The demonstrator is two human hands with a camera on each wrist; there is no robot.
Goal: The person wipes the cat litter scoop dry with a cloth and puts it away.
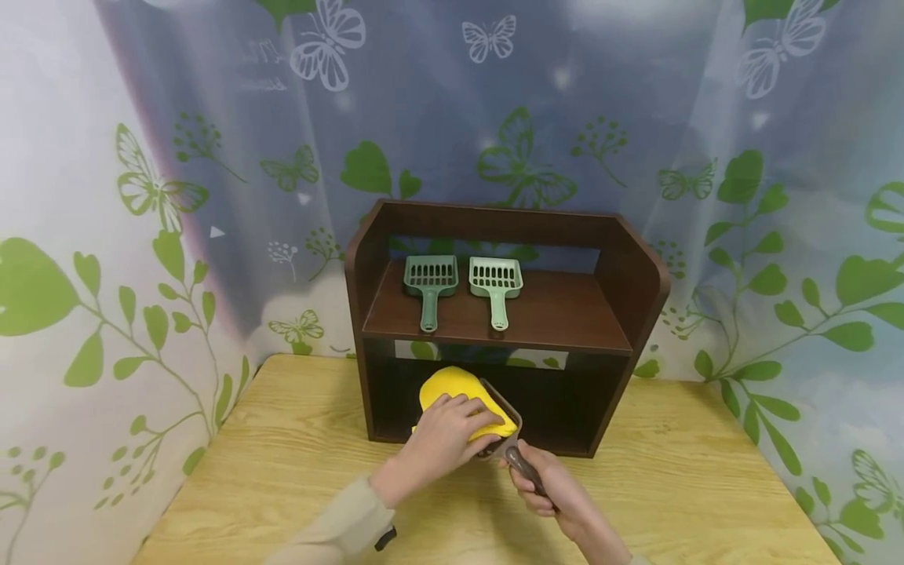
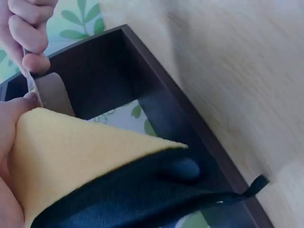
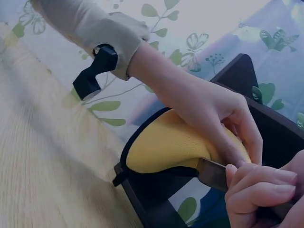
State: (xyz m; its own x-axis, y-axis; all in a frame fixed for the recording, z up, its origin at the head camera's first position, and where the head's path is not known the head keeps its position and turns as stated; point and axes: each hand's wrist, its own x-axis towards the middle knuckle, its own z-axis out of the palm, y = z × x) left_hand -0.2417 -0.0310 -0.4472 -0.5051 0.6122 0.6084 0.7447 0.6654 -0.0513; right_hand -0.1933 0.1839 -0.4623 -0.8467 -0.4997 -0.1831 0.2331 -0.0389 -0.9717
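My left hand [image 1: 445, 439] grips a yellow cloth [image 1: 452, 383] against the head of a brown litter scoop, the cloth folded over the scoop's edge. Fuzzy yellow shows on one face of the cloth [image 2: 85, 152], with dark fabric and a small loop on its other side in the left wrist view. My right hand [image 1: 558, 486] holds the scoop by its dark handle [image 1: 526, 471], fingers wrapped round it. Part of the grey-brown scoop head [image 3: 213, 174] sticks out between the two hands in the right wrist view; the cloth and left fingers hide the rest.
A dark brown two-tier shelf [image 1: 497, 314] stands on the wooden table [image 1: 297, 463] just beyond my hands. On its upper tier lie a dark green scoop [image 1: 429, 286] and a light green scoop [image 1: 497, 290]. A leaf-and-butterfly printed curtain [image 1: 424, 102] hangs behind.
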